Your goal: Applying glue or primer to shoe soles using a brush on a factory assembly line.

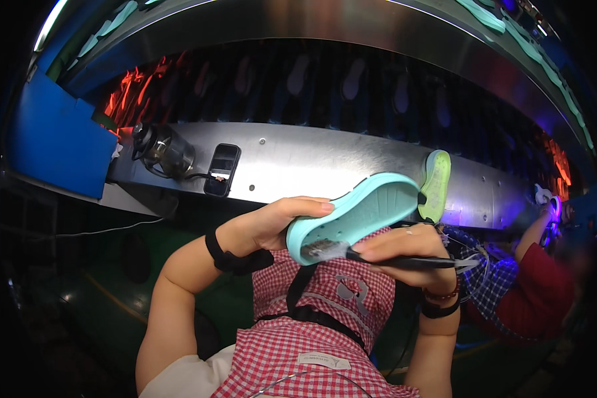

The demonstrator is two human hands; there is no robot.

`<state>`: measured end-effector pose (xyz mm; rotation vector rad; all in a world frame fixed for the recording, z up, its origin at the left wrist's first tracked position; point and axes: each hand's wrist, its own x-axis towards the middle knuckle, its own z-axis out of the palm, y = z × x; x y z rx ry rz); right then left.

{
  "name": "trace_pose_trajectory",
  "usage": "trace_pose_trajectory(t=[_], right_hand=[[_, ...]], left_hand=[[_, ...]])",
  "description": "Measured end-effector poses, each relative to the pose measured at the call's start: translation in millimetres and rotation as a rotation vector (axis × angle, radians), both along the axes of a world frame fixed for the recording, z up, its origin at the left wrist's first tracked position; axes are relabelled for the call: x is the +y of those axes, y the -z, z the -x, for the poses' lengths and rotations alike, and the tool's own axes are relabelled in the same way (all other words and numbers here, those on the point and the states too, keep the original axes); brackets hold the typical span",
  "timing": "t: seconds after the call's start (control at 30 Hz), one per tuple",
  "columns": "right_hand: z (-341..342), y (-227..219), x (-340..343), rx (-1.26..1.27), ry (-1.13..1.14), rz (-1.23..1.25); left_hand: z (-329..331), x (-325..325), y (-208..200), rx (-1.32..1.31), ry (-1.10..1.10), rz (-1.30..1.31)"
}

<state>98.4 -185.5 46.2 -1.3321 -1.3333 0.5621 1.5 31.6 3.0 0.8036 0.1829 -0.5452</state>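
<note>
In front of my chest I hold up a turquoise shoe sole [377, 202], tilted so that its hollow inner side faces me. My left hand [272, 222] is closed on its left edge, thumb along the rim. My right hand [410, 247] grips a black-handled brush [421, 263]. The brush's bristles [324, 249] lie inside the lower left end of the sole. Just beyond my right hand, a pale green sole [436, 180] rests on the metal ledge [282, 156].
A clear jug [176, 154] with a dark lid stands at the ledge's left, beside a black tray [223, 170]. Behind the ledge, a dark tunnel holds several soles [353, 78], with red glow at both ends. A co-worker in red [540, 288] is close on the right.
</note>
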Motion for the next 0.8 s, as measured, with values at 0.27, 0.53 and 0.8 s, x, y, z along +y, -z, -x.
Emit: trace_pose_trajectory(t=[0.27, 0.53, 0.8], right_hand=[[-8.8, -6.4, -6.3, 0.004, -0.026, 0.063], [3.1, 6.6, -15.3, 0.052, 0.176, -0.015], [14.8, 0.7, -24.4, -0.068, 0.064, -0.09]], left_hand=[[7.5, 12.6, -4.1, 0.104, 0.093, -0.173], [18.2, 23.9, -14.4, -0.096, -0.048, -0.235], [24.8, 39.2, -1.8, 0.094, -0.314, 0.359]])
